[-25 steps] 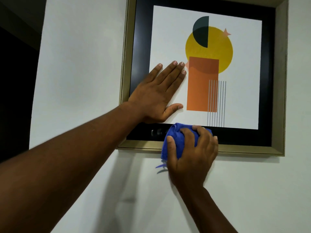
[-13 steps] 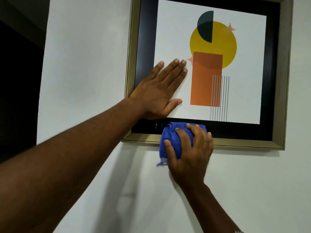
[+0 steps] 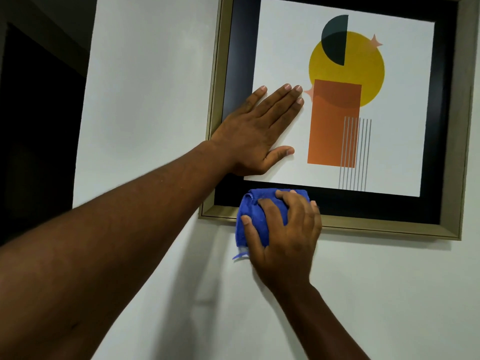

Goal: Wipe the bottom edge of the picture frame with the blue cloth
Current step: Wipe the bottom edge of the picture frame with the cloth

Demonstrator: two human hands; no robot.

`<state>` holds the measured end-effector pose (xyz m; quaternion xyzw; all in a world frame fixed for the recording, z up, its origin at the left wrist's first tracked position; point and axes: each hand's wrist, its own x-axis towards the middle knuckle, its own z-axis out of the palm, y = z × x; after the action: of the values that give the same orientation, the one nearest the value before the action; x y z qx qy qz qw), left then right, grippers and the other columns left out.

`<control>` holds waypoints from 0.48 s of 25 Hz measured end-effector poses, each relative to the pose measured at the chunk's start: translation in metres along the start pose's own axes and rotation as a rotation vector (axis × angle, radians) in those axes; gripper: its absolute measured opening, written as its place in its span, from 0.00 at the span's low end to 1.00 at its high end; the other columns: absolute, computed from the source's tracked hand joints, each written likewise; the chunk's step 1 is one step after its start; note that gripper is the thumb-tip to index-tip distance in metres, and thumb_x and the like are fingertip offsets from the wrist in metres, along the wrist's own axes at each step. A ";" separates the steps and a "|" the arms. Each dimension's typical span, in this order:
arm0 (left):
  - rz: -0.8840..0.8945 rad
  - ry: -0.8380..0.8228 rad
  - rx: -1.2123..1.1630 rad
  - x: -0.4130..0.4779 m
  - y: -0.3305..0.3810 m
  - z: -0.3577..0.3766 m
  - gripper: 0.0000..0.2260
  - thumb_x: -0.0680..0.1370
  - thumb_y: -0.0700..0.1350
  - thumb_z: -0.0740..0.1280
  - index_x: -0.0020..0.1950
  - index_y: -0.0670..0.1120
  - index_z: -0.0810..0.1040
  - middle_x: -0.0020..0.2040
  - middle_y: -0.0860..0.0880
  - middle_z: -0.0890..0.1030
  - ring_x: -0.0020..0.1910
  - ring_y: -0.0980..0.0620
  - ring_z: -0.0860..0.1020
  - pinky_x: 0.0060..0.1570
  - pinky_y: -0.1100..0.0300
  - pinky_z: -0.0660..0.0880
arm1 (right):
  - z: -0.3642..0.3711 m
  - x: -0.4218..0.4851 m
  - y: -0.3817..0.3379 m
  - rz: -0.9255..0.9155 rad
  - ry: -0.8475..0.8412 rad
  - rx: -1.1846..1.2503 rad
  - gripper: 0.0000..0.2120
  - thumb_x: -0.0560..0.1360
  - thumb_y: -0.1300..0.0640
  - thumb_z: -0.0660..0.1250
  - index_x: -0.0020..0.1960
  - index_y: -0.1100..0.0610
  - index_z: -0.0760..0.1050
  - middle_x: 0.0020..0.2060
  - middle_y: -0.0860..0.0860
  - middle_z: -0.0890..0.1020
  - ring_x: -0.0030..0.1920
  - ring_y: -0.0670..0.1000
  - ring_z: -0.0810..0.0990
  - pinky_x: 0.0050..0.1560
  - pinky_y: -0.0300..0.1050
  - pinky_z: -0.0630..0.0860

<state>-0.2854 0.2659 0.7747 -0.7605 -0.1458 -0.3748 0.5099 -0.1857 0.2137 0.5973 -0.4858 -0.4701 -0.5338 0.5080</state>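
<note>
A picture frame (image 3: 384, 228) with a dull gold rim and a black mat hangs on a white wall; its print shows a yellow circle and an orange rectangle. My left hand (image 3: 255, 133) lies flat and open against the lower left of the print. My right hand (image 3: 287, 235) presses a bunched blue cloth (image 3: 253, 214) onto the frame's bottom edge, close to the lower left corner. The cloth covers that stretch of the rim and hangs a little below it onto the wall.
The white wall (image 3: 145, 105) runs left of the frame and below it. A dark doorway or recess (image 3: 33, 126) fills the far left. The frame's top edge is cut off by the view.
My right hand and the blue cloth have slid left along the bottom edge, toward the lower left corner. My left hand has stayed flat on the print.
</note>
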 end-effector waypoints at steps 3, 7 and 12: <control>-0.004 -0.008 0.003 0.000 -0.001 -0.001 0.36 0.79 0.63 0.45 0.79 0.41 0.47 0.81 0.41 0.49 0.80 0.44 0.48 0.79 0.44 0.48 | 0.001 0.005 -0.009 0.136 0.013 0.006 0.17 0.76 0.41 0.61 0.55 0.52 0.77 0.58 0.57 0.78 0.63 0.59 0.74 0.70 0.62 0.64; -0.009 -0.042 0.019 0.001 0.000 -0.002 0.36 0.79 0.63 0.44 0.79 0.41 0.45 0.81 0.41 0.48 0.80 0.44 0.46 0.79 0.44 0.47 | 0.004 0.002 -0.030 0.033 -0.093 -0.007 0.20 0.77 0.39 0.57 0.60 0.50 0.74 0.62 0.57 0.77 0.67 0.59 0.71 0.71 0.62 0.63; -0.106 -0.123 -0.002 -0.014 0.007 -0.011 0.34 0.79 0.60 0.44 0.79 0.42 0.43 0.81 0.43 0.45 0.80 0.45 0.44 0.79 0.42 0.47 | -0.016 -0.003 0.020 -0.135 -0.212 -0.039 0.23 0.77 0.37 0.57 0.63 0.51 0.72 0.63 0.56 0.76 0.67 0.58 0.71 0.73 0.61 0.61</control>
<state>-0.2953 0.2554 0.7626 -0.7738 -0.2164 -0.3540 0.4785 -0.1666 0.1972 0.5933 -0.5164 -0.5426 -0.5214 0.4088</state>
